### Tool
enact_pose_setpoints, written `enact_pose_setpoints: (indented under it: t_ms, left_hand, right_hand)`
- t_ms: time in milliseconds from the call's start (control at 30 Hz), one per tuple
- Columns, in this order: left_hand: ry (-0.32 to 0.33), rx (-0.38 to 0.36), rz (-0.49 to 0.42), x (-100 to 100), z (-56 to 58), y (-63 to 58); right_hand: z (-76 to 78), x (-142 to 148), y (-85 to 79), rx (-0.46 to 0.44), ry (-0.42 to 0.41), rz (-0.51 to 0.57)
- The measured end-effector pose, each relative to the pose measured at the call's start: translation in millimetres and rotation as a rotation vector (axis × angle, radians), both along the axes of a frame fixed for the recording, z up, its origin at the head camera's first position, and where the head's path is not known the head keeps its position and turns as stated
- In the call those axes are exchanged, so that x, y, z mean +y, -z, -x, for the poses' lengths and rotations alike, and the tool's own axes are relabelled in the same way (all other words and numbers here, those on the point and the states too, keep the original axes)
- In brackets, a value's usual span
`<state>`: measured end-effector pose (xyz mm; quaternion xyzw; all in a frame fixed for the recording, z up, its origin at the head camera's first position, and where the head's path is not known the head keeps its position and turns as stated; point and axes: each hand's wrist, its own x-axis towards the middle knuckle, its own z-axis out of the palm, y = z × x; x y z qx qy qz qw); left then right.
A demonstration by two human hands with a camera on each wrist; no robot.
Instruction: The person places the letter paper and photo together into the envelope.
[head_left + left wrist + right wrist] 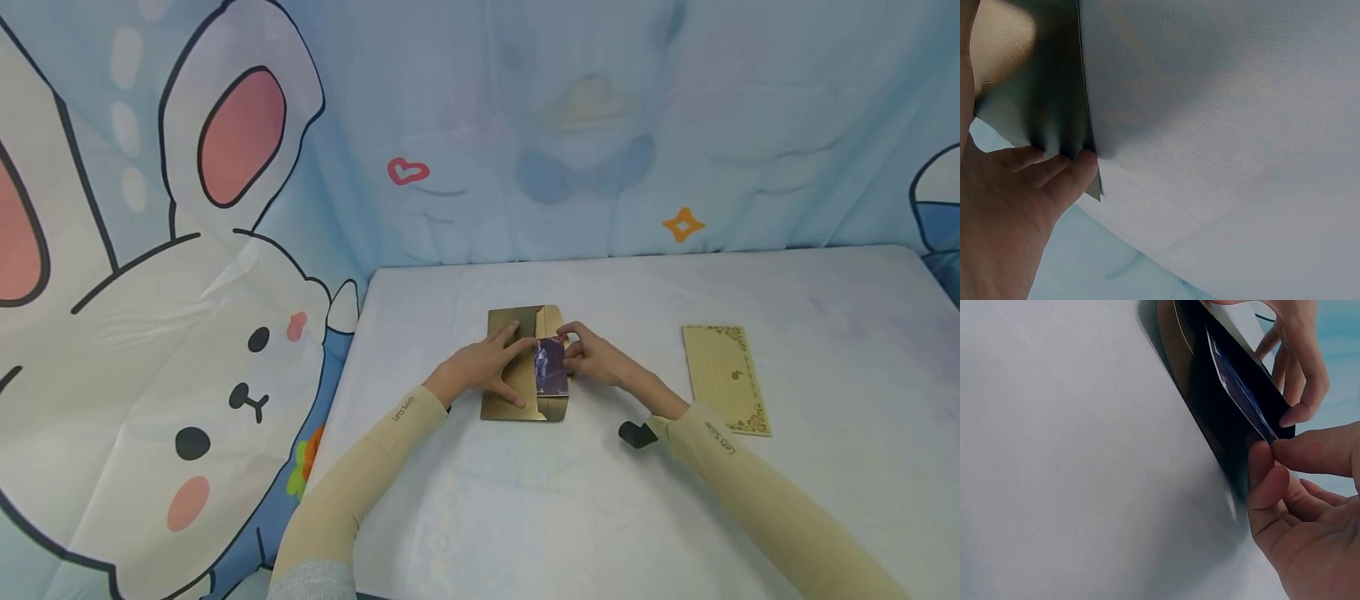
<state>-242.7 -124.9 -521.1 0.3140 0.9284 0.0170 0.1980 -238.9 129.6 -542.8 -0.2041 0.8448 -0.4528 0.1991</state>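
Observation:
A gold envelope (495, 407) lies on the table with its flap side to the right. Across its opening is a dark purple photo card (552, 367) with a pale figure printed on it. My left hand (480, 365) rests on the envelope with fingers spread, thumb toward the near edge. In the left wrist view, fingertips of the left hand (1022, 194) touch the gold sheet (1004, 44) close to its edge. Between thumb and forefinger, my right hand (1310, 525) pinches the edge of the photo card (1241, 390), which sits partly within the envelope's opening.
To the right lies a pale gold rectangular piece (723, 375) with ornate dark corner patterns. A black device (637, 433) sits at the right wrist. White cloth covers the table (525, 517); a blue cartoon curtain (480, 100) hangs behind and at the left.

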Motion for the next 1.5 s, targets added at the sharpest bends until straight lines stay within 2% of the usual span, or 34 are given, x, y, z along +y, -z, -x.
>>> enact_pose_setpoints:
  t_ms: [367,667,1000,1267,1500]
  left_hand:
    - [0.002,-0.002,0.006,0.4,-1.0,-1.7]
    - [0.011,0.016,0.004,-1.2,-1.1,0.5]
    - [0.013,0.02,-0.006,-1.6,-1.2,0.2]
    - [0.001,0.018,-0.022,-0.8,-2.4,0.4]
    - [0.007,0.024,-0.025,-2.0,-1.7,0.0]
  right_hand:
    - [-0.4,-5.7,-2.3,0.005,-0.006,0.025]
    - [0.4,-12.4,1.4,0.033,-0.004,-0.003]
    - [-1.5,-20.3,0.4,0.016,0.048,-0.004]
    - [-2.7,-26.5,3.6,0.048,0.088,-0.013]
    - [-2.0,-32.2,5.3,0.018,0.124,-0.046]
